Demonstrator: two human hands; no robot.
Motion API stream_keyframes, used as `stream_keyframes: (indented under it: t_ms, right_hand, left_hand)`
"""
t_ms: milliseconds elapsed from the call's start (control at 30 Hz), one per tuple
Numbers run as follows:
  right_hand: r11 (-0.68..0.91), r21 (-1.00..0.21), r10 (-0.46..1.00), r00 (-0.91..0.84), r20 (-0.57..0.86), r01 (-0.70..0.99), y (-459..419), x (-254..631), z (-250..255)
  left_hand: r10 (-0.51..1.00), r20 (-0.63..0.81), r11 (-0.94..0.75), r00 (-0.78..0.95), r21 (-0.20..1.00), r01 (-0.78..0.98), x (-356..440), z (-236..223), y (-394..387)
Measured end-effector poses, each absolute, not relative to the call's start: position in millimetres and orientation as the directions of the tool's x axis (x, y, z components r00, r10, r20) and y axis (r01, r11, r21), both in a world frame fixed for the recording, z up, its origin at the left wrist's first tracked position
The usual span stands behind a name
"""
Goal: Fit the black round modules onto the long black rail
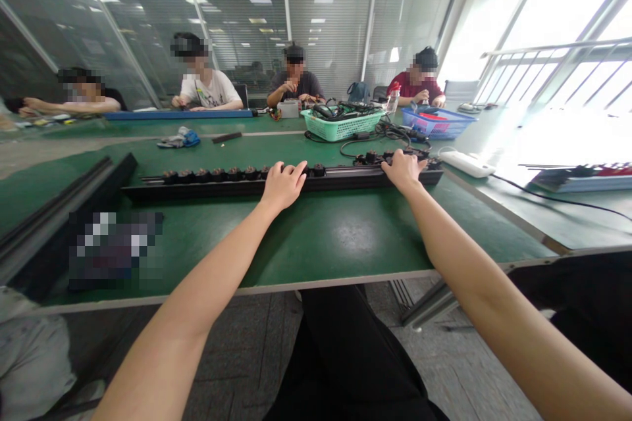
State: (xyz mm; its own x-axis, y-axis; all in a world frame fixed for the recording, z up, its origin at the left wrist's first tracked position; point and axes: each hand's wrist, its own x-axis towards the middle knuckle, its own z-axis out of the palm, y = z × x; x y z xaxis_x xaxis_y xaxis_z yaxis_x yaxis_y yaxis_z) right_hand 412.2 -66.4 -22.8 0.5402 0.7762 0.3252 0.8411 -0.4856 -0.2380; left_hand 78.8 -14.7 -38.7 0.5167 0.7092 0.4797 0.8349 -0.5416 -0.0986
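Observation:
A long black channel-shaped rail point(212, 192) lies across the green table in front of me. Along it stands a row of small black round parts point(234, 175) with copper-coloured tops, threaded on or set beside thin rods point(348, 172). My left hand point(285, 185) is over the middle of the rail, its fingers bent down around one of the black round parts, which they mostly hide. Near the right end, my right hand point(405, 171) has its fingers bent over the rods and more black parts point(371, 158). What its fingertips grip is hidden.
Beyond the rail stand a green basket point(340, 125) of cables and a blue basket point(437, 123). A white power strip point(467, 162) lies to the right, a blue-and-grey cloth point(180, 138) at the back left. More black rails point(64, 217) lie left. Several people sit across the table.

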Motion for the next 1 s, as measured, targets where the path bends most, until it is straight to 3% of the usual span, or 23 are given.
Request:
stream_keyframes:
  t_ms: [1000]
  right_hand:
    - [-0.54, -0.256, 0.734, 0.597, 0.325, 0.802, -65.6, 419.4, -24.5]
  left_hand:
    - [0.708, 0.483, -0.553, 0.515, -0.075, 0.83, 78.3, -38.2, -15.6]
